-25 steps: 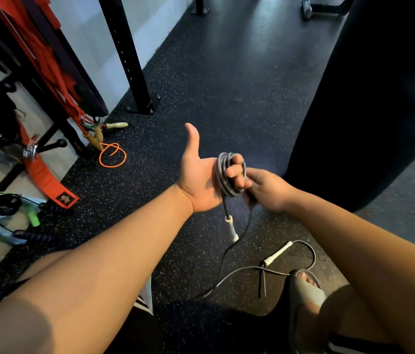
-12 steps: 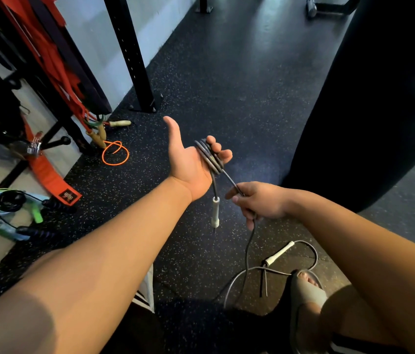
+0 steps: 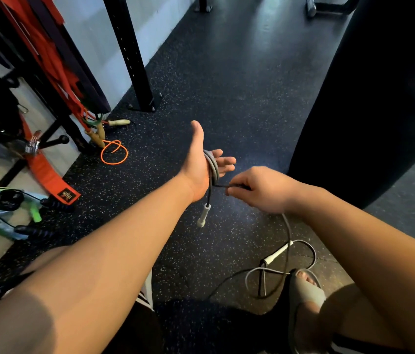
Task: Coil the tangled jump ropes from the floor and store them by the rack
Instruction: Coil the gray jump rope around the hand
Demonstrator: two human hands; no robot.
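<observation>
As thin grey jump rope [image 3: 213, 166] loops my spread left grip [image 3: 196, 172], my right grip [image 3: 260, 191] pinches it. Seems light, springy: pinch close.

Quick count: two hands, left hand [image 3: 198, 172] plus right hand [image 3: 260, 190], one gray jump rope [image 3: 212, 164] with two white handles [image 3: 203, 216] [image 3: 276, 254], one orange rope [image 3: 114, 152], one sandal [image 3: 306, 290], one punching bag [image 3: 380, 98].

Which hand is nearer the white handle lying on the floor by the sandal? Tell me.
Right. The right hand pinches the grey rope above the white handle; the left hand, wound with rope, is farther left.
</observation>
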